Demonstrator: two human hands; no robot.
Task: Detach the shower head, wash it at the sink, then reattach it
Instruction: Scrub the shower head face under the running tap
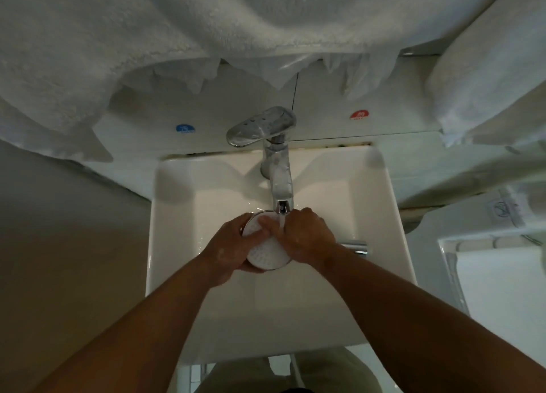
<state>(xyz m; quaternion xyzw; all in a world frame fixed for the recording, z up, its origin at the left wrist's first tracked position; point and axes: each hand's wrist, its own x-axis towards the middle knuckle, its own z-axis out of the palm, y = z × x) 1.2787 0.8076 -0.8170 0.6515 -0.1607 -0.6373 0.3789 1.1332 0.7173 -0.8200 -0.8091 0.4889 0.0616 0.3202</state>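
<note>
The left hand's (227, 251) fingers curl under the near left rim of the shower head (267, 252), clamped on it, with the thumb lying on its white nozzle face. The right hand's (310, 236) fingers (270, 225) lie together across the far part of that face, pressing on it; its thumb is hidden. The head is held face up, just below the tap (277, 168), and a thin stream of water (281, 221) falls onto it between the two hands. All this is over the white sink (384, 215), whose basin is wet near the spout. Both forearms reach in from the near edge, wrists bent inward. White towels (147, 38) hang along the far side.
</note>
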